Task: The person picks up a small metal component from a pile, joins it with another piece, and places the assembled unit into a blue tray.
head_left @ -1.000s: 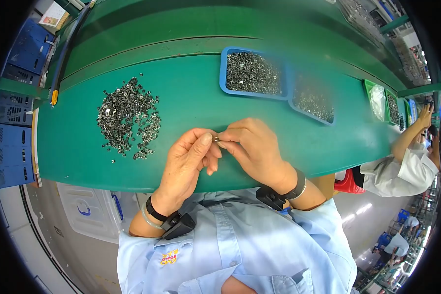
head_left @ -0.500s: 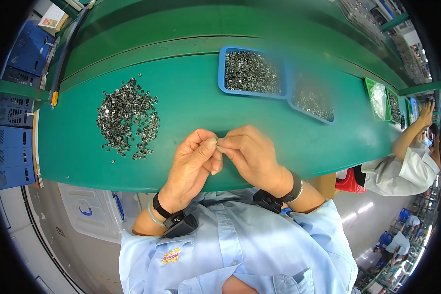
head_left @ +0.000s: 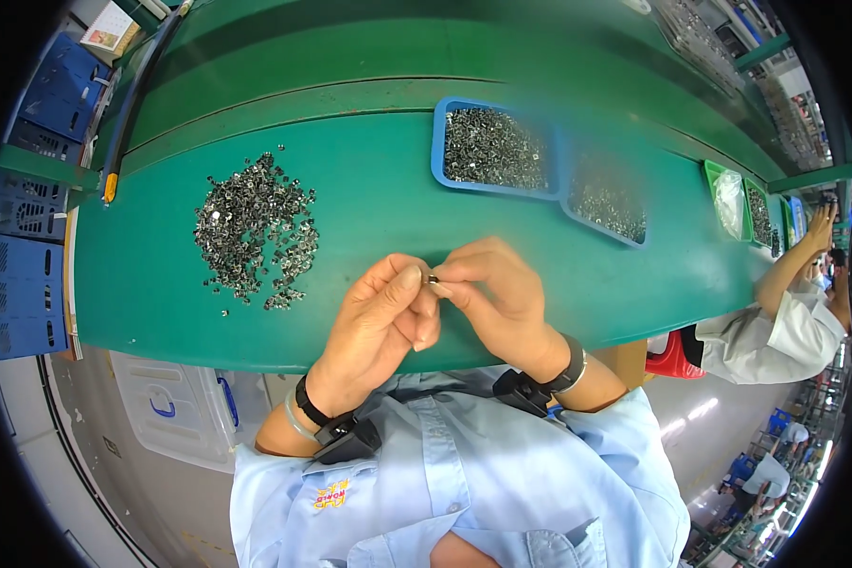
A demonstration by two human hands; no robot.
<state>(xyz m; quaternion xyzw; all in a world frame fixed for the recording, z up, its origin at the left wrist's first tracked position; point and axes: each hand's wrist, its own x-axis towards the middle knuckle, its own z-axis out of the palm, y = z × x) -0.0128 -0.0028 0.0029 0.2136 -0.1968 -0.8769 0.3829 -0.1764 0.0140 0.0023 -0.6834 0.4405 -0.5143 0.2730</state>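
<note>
Both my hands meet over the near part of the green worktable. A small dark metal part shows between the fingertips. My right hand pinches it from the right with thumb and forefinger. Thumb and fingers of my left hand are closed against its left side; whether they grip a second piece is hidden. Left of my hands lies a loose pile of small metal parts, black and silver. Beyond them stands a blue tray full of similar parts, with a second blue tray adjoining it, partly blurred.
Blue crates are stacked at the far left, near a long yellow-tipped rod. A clear plastic box sits below the table edge. At right are green trays and a co-worker's arm beside a red stool.
The fingertips have parted slightly, and the dark metal part now shows between them. My right hand's fingers have lifted and opened a little. The view has shifted slightly.
</note>
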